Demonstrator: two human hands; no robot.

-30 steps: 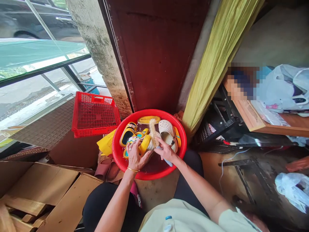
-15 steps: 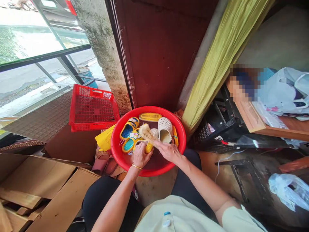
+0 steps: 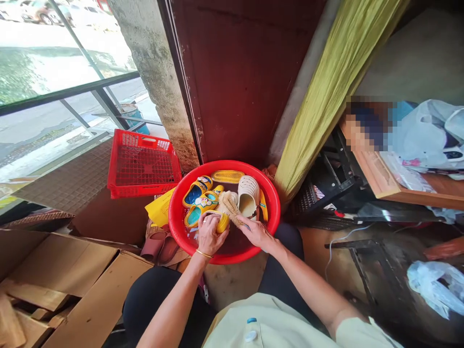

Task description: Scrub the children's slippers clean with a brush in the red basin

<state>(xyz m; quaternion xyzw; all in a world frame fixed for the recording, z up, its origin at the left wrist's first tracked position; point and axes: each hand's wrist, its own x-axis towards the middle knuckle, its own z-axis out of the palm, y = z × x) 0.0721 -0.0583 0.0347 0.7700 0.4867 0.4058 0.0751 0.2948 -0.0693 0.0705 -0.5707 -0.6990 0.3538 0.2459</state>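
Note:
My left hand (image 3: 210, 234) is closed round a yellow clog (image 3: 223, 222), low over the near side of a red basin (image 3: 274, 193). In my closed right hand (image 3: 258, 235) is a scrubbing brush (image 3: 231, 207), its pale bristles close beside the clog; whether they touch it I cannot tell. Other footwear lies in the basin: yellow clogs with blue-green insides (image 3: 198, 209), a white clog (image 3: 248, 186) with holes, and a yellow sole (image 3: 227, 176) at the far rim. Dark water (image 3: 237, 243) shows near the front.
A red plastic crate (image 3: 145, 186) sits left of the basin, with cardboard boxes (image 3: 54, 261) nearer me. Pink slippers (image 3: 159, 246) lie by the basin. A yellow-green curtain (image 3: 315, 106) hangs at the right, beside a wooden table (image 3: 402, 193) bearing plastic bags.
The brush in my right hand has shifted right and slightly down, uncovering more of the yellow clog. My left hand keeps its hold; the whole view has drifted slightly.

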